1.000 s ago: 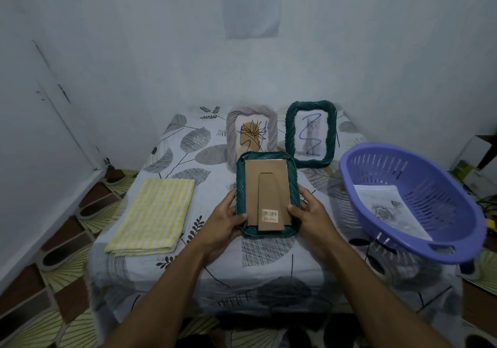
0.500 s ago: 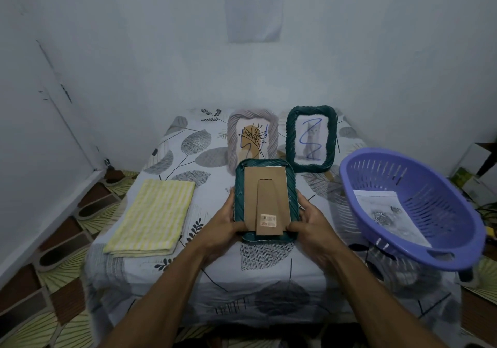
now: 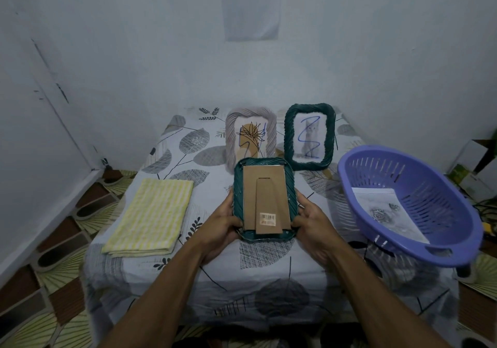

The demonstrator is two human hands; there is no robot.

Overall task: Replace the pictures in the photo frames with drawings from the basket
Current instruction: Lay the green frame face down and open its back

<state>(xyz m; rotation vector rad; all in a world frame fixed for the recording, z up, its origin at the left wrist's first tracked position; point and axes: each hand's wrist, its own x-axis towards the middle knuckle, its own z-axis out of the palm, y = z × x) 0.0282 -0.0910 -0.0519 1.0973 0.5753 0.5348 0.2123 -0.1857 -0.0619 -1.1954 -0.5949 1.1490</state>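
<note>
Clasping the dark green frame (image 3: 291, 186) low on both sides: with the left grip (image 3: 223, 224) curled round the lower left rim, with the right grip (image 3: 312, 221) curled round the lower right, thumbs laid over onto the rear face. Turned back-side toward the camera, presumably to expose the cardboard backing (image 3: 250, 186) and the stand (image 3: 271, 199) folded flat against it, barcode sticker (image 3: 267, 218) near the bottom. Held over the near middle of the surface (image 3: 188, 143); lifted or resting on its lower edge, impossible to tell. Judged as the opening step for this frame: no way to the picture inside without freeing that board first. Gripped low, likely to leave the upper rim and the board clear for working fingers. Behind, upright near the wall and facing forward: a beige frame (image 3: 231, 135) and a second green frame (image 3: 289, 135), just beside each other, each showing a picture scrawled over in blue. To the right, tilted at the edge of the surface, the purple basket (image 3: 430, 186) with one drawing (image 3: 387, 210) lying inside, near the right grip for an easy swap. To the left, a folded yellow cloth (image 3: 152, 216).
</note>
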